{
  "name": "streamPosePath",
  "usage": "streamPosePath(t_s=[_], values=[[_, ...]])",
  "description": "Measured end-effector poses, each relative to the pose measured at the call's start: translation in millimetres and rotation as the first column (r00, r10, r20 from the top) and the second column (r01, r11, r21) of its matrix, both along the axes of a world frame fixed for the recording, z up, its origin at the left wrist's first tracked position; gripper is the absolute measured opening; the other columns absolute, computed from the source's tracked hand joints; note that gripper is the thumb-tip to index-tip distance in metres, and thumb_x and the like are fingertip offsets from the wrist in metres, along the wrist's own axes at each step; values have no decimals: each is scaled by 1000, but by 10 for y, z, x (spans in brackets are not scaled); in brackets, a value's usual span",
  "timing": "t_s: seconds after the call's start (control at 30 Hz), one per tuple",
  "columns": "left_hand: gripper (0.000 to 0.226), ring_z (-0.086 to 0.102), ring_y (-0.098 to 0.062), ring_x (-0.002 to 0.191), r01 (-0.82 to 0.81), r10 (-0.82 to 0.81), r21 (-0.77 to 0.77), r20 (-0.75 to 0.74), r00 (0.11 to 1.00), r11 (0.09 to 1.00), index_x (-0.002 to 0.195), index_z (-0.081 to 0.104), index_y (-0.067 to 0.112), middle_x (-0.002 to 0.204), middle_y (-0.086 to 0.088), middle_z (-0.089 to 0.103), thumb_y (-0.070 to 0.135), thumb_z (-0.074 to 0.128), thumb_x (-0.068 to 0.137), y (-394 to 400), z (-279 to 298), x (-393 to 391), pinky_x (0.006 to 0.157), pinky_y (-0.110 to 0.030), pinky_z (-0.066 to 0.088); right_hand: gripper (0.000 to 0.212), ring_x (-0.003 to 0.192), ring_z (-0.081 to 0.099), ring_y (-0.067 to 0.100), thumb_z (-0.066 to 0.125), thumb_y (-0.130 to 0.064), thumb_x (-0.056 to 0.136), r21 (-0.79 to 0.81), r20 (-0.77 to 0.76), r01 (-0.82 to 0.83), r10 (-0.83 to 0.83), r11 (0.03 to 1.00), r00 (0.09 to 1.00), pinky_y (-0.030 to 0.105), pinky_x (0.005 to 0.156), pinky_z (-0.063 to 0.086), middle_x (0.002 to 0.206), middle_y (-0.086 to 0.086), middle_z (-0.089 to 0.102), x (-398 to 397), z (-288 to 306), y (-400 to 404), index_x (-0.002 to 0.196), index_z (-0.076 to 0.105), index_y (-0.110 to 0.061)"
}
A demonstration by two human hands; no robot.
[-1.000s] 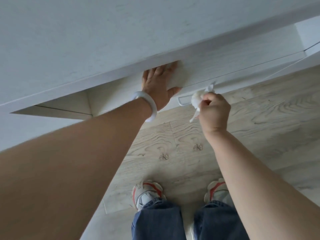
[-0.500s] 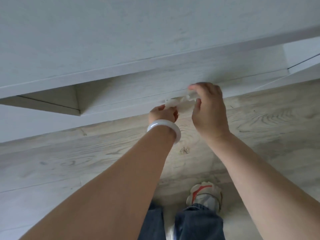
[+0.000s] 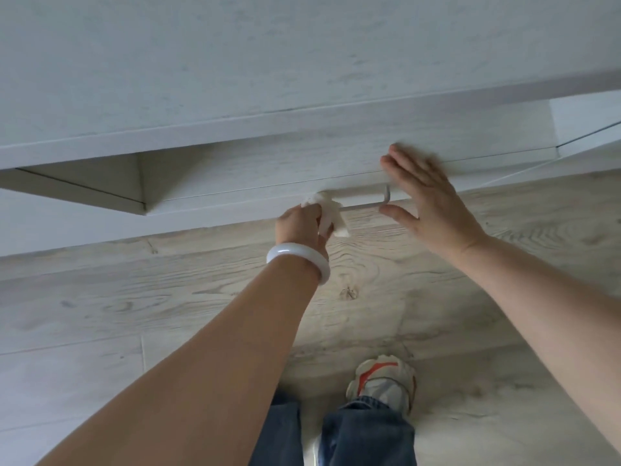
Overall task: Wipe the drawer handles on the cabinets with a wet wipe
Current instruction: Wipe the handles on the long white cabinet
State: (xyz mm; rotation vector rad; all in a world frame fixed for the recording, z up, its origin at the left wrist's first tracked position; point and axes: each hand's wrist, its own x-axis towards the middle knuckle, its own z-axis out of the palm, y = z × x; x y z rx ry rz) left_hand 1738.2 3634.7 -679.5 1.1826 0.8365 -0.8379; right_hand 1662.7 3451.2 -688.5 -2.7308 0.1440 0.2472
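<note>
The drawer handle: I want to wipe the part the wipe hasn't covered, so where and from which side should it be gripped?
Probably wrap the wet wipe around the bare straight bar of the drawer handle, right of the left hand, coming from below and in front; the gap behind the bar leaves room for fingers.

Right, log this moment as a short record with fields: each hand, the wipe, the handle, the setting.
left hand: grips the wet wipe, held against the left end of the handle
right hand: open, fingers spread, flat at the drawer front beside the handle's right end
drawer handle: slim metal bar, right part bare
left wrist: white bangle
setting: pale cabinet, wood-grain floor
</note>
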Motion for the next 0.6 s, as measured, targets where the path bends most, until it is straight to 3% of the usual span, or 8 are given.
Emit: streamPosePath(t_s=[0.07, 0.13, 0.17, 0.23, 0.3, 0.33, 0.47, 0.6], values=[[30, 60, -29, 82, -41, 39, -65, -39, 998, 997, 99, 63, -10, 84, -16, 63, -15, 43, 77, -43, 67, -34, 86, -52, 55, 81, 148, -10, 10, 44, -54, 92, -98, -35, -33, 30, 995, 999, 33, 119, -12, 162, -3, -4, -28, -78, 29, 155, 7, -17], [27, 57, -32, 81, -74, 71, -122, -25, 997, 990, 69, 60, -3, 81, -17, 61, -16, 37, 67, -81, 105, -69, 87, -55, 53, 85, 148, -13, 13, 42, -57, 92, -167, -51, -69, 61, 983, 997, 36, 119, -14, 161, -2, -10, -56, -115, 27, 155, 0, -18], [25, 56, -33, 80, -98, 95, -146, -23, 995, 984, 66, 59, -2, 78, -17, 60, -15, 38, 68, -84, 122, -68, 87, -54, 53, 85, 148, -13, 14, 42, -57, 92, -211, -55, -89, 79, 974, 995, 39, 119, -12, 162, -1, -11, -62, -105, -20, 155, -1, -19], [14, 61, -35, 84, -125, 120, -154, -39, 992, 980, 86, 62, -5, 79, -18, 62, -6, 48, 85, -70, 120, -56, 86, -51, 54, 85, 148, -13, 16, 38, -60, 91, -283, -71, -82, 64, 956, 995, 49, 119, -7, 162, 1, -12, -58, -79, -152, 155, -4, -22], [24, 67, -34, 96, -64, 62, -97, -17, 998, 993, 113, 56, -3, 100, -19, 67, 5, 60, 90, -31, 32, -56, 86, -49, 56, 86, 148, -13, 17, 34, -64, 90, -304, -87, -12, -16, 953, 996, 54, 119, -3, 162, 0, -14, -44, -78, -257, 154, -6, -24], [27, 67, -32, 100, -33, 33, -57, 10, 999, 998, 114, 55, 0, 108, -18, 66, 6, 63, 89, -23, -38, -54, 86, -47, 56, 86, 148, -13, 17, 34, -66, 90, -314, -90, 8, -38, 949, 995, 55, 118, -2, 162, 0, -14, -41, -94, -271, 154, -8, -24], [19, 68, -25, 93, 42, -58, 161, 96, 994, 986, 87, 58, 11, 94, -9, 68, 16, 75, 81, -70, -221, -52, 78, -34, 59, 91, 148, -12, 19, 45, -59, 88, -342, -80, 12, -42, 939, 996, 56, 118, -3, 162, 2, -13, -53, -154, -228, 154, -6, -23], [21, 64, -23, 75, 45, -70, 365, 54, 996, 930, 76, 60, 13, 75, -6, 65, 28, 75, 79, -174, -225, -111, 83, -39, 57, 99, 148, -14, 18, 57, -46, 85, -359, -100, 31, -71, 933, 992, 57, 117, -3, 161, 1, -16, -44, -135, -206, 154, -10, -23]])
